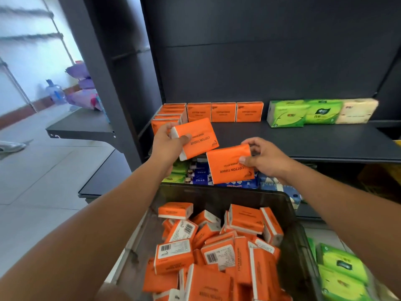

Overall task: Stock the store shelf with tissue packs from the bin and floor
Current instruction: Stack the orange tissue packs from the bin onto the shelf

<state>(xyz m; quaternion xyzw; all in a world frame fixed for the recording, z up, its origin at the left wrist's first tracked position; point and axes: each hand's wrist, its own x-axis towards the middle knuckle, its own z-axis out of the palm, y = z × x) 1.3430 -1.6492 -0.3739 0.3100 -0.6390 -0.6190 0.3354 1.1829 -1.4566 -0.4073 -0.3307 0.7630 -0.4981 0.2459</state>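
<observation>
Person, head view, two arms on record. The left forearm (91,224), running in from the lower left of the frame, is bare along its whole visible length, as is the left hand (168,146). The right forearm (338,192), from the right edge, is likewise bare through to the right hand (265,157). Right thumbnail (242,159) short; wrists uncovered

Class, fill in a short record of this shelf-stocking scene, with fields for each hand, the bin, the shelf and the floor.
Left hand: grips first orange pack, before the shelf
Right hand: grips second orange pack
Bin: holds a jumbled heap of orange packs
Shelf: orange row at back left, green packs and cream pack at back right
Floor: green bundles right of the bin
</observation>
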